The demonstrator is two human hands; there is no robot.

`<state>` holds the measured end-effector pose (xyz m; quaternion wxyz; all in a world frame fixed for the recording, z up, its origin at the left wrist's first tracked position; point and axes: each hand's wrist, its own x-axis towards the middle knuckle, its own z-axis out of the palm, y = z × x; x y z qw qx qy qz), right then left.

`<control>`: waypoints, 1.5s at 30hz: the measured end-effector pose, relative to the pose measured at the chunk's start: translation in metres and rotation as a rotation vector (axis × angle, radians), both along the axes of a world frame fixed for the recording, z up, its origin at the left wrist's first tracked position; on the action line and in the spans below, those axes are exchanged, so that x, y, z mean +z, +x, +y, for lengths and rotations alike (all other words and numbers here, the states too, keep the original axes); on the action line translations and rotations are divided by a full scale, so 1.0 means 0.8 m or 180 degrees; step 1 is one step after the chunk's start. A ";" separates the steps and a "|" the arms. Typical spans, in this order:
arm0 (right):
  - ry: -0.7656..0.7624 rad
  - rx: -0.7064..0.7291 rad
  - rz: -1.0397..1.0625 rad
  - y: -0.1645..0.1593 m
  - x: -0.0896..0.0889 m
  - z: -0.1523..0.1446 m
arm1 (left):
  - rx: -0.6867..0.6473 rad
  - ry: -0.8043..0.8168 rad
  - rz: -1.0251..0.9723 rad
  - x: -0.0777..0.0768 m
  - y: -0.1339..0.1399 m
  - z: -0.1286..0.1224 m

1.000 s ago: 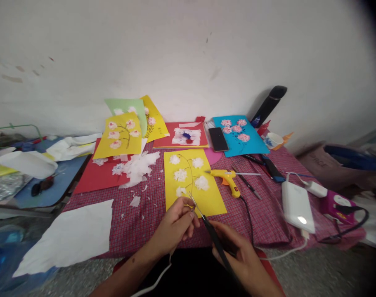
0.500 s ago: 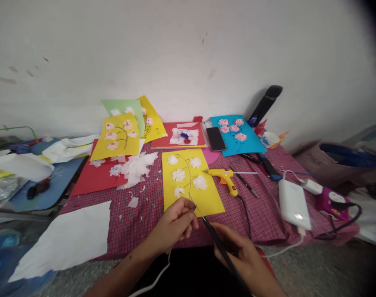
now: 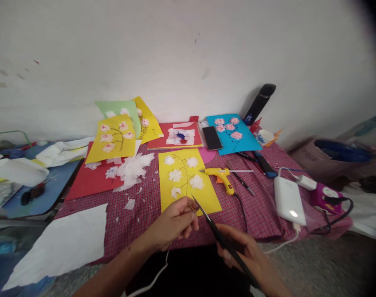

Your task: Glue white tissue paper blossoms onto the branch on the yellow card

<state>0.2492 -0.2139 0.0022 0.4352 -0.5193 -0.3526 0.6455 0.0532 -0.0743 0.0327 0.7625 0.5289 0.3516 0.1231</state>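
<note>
My right hand [image 3: 242,247] is wrapped round a long black tool [image 3: 220,237] with a slim, pointed metal end. The tool slants up and left, its tip beside the fingers of my left hand [image 3: 180,220]. Those fingers are curled in a pinch; whatever sits between them is too small to make out. Both hands are in front of a yellow card [image 3: 209,201], whose lower edge my left hand partly covers. On this card a thin dark stem is drawn, with several white paper blossoms [image 3: 196,182] around it.
Right of the card lies a yellow glue gun [image 3: 220,175], corded, near a dark pen [image 3: 245,184]. Torn white paper [image 3: 135,169] and scraps are at left, a large white sheet [image 3: 67,243] nearer. Behind are a phone [image 3: 211,138], a blue card [image 3: 249,142] and a paper cup [image 3: 264,137]; a power bank [image 3: 289,201] is right.
The view has shifted slightly, so the table's things appear a little further left. The tool's pointed end has turned a little beside my left fingers; both hands keep their grip.
</note>
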 end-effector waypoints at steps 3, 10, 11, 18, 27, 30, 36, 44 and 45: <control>0.0043 -0.0009 -0.0022 0.002 -0.001 0.000 | -0.0063 -0.0025 -0.0006 0.000 0.001 0.001; 0.0043 -0.0089 -0.0386 0.007 -0.001 -0.003 | -0.0169 0.0001 0.0075 0.000 0.006 0.004; 0.0039 -0.0085 -0.0411 0.007 0.000 -0.004 | -0.0183 -0.0001 0.0087 0.000 0.007 0.005; 0.0099 -0.0213 -0.0684 0.008 0.004 -0.007 | -0.0269 0.0021 0.0154 -0.002 0.012 0.006; 0.0272 -0.0491 -0.0972 0.018 -0.013 -0.032 | -0.0534 -0.0002 0.0083 -0.002 0.033 0.009; 0.0271 -0.0470 -0.1058 0.022 -0.015 -0.036 | -0.0565 -0.0022 0.0066 -0.004 0.037 0.010; 0.0177 -0.0499 -0.1085 0.022 -0.013 -0.038 | -0.0633 -0.0117 0.0090 -0.009 0.042 0.012; -0.0114 -0.0954 -0.0776 0.018 -0.034 -0.063 | -0.0950 -0.0232 -0.0042 -0.018 0.065 0.015; -0.0108 -0.0991 -0.0781 0.019 -0.036 -0.066 | -0.0998 -0.0241 -0.0043 -0.019 0.069 0.015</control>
